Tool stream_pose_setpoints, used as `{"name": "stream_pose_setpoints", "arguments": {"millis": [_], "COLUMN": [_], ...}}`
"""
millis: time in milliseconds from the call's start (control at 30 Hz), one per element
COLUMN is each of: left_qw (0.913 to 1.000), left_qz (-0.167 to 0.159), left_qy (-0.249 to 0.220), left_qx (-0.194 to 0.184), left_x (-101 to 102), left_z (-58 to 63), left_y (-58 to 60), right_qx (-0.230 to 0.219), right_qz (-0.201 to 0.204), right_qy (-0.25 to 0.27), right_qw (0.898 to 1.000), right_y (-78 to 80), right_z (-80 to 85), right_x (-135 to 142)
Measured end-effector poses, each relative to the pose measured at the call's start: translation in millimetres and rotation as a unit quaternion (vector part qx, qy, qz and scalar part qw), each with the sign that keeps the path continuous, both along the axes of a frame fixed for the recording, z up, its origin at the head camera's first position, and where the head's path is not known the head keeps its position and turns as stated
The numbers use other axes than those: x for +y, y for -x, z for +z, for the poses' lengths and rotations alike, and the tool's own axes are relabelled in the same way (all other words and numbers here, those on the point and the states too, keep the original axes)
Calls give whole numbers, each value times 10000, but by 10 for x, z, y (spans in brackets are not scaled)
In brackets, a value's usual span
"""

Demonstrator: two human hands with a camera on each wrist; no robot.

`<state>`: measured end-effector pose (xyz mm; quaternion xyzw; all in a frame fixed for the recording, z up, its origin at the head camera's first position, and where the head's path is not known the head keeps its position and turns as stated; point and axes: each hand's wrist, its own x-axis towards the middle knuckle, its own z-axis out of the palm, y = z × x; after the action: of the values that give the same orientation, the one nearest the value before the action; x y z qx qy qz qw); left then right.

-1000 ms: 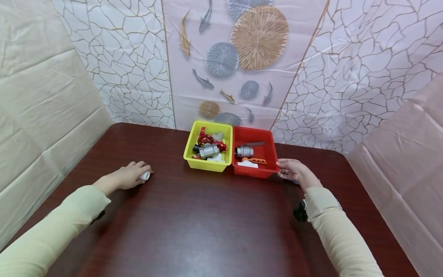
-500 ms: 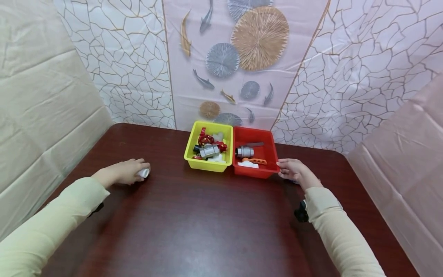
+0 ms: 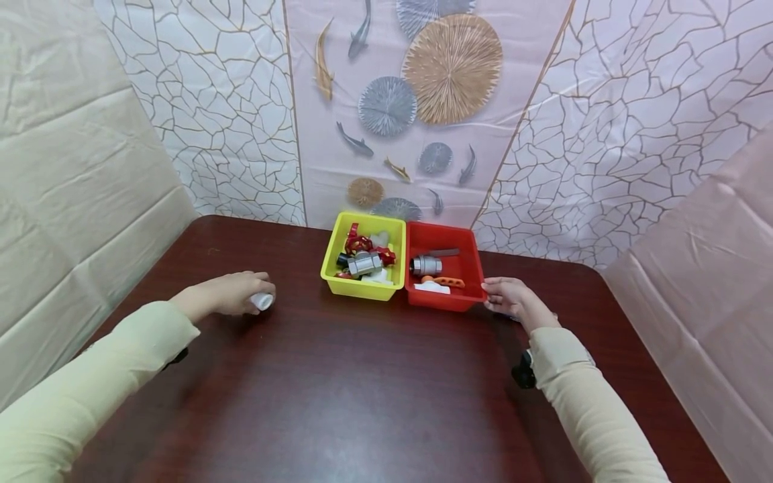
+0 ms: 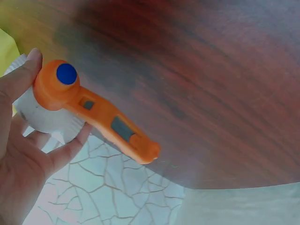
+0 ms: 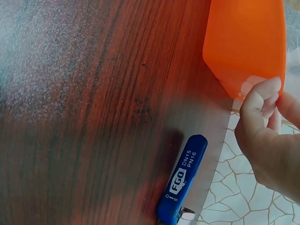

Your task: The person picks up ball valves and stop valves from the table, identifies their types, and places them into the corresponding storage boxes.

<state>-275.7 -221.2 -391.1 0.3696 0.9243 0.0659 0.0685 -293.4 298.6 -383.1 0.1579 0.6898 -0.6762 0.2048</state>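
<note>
My left hand grips a white plastic ball valve over the left part of the table. Its orange lever handle has a blue cap at the pivot and points away from the fingers. In the head view only the valve's white end shows past the hand. At the right, my right hand pinches the near right corner of the red bin between thumb and fingers. Inside that bin lie a metal ball valve and a white valve with an orange handle.
A yellow bin holding several valves, some with red handles, stands against the red one. Below the right hand lies a valve with a blue handle on the dark wooden table. A patterned cloth backdrop rises behind the table.
My left hand, still gripping the ball valve, shifted slightly left, then right toward the bins. My right hand has stayed at the red bin's corner.
</note>
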Motion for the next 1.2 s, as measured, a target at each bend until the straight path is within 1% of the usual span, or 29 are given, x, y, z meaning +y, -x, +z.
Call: {"name": "stream_pose_setpoints", "arguments": {"millis": [100,167,267,433,700,933,1067,1200], "left_qw": [9991,9980,9979,9987,9958,9946,9932,9913], "left_qz": [-239,-381,-391,-362,-675,-832,-967,-1103], "left_qy": [-101,-166,-94,119,129,230,253,361], "left_qx": [333,482,498,349,600,575,595,627], "left_x": [59,106,175,315,622,881,1029,1174], "left_z": [41,80,149,275,416,558,655,744], "left_y": [9,10,7,6,63,102,133,155], "right_qx": [-6,-3,11,10,53,68,60,58], "right_qz": [-54,-56,-28,-32,-42,-102,-157,-130], "right_qy": [17,28,-11,-34,-13,-120,-109,-181], "right_qw": [10000,10000,10000,10000,10000,9999,9998,9997], "right_y": [-5,-8,-11,-18,-27,-43,-46,-41], "right_z": [-5,-6,-6,2,7,21,26,15], "right_x": [-6,-8,-12,-17,-10,-26,-36,-56]}}
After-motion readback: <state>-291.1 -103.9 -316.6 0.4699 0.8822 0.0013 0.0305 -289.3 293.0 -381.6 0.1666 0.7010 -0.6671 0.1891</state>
